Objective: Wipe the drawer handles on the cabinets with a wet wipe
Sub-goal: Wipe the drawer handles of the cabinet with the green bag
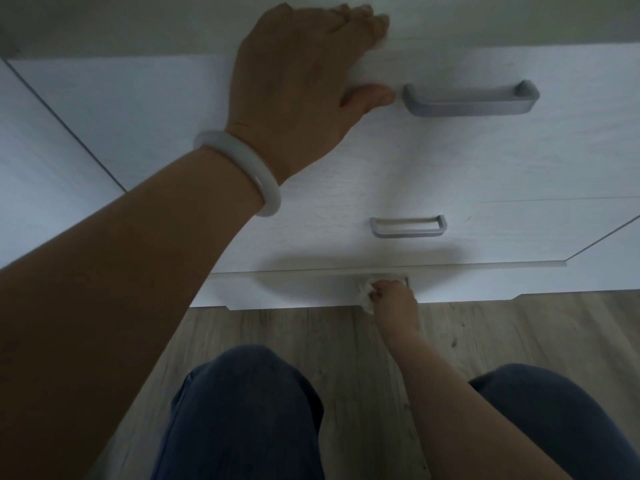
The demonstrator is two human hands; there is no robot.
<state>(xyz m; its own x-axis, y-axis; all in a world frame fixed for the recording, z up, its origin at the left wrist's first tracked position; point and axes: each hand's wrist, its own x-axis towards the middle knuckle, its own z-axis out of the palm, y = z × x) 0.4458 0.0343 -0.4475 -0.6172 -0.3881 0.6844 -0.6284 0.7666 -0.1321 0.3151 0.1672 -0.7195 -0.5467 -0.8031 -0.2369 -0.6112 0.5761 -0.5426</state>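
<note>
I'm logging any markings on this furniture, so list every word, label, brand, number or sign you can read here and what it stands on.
None: no readable text shows anywhere in this view.
The white drawer fronts, the grey top handle and the middle handle are plain.
The wet wipe in the right hand, the bangle on the left wrist and the wood floor carry no print.

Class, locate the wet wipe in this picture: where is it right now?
In the head view, the wet wipe is low and centre-right, pinched in the right hand against the bottom drawer handle, just above the wooden floor.
</note>
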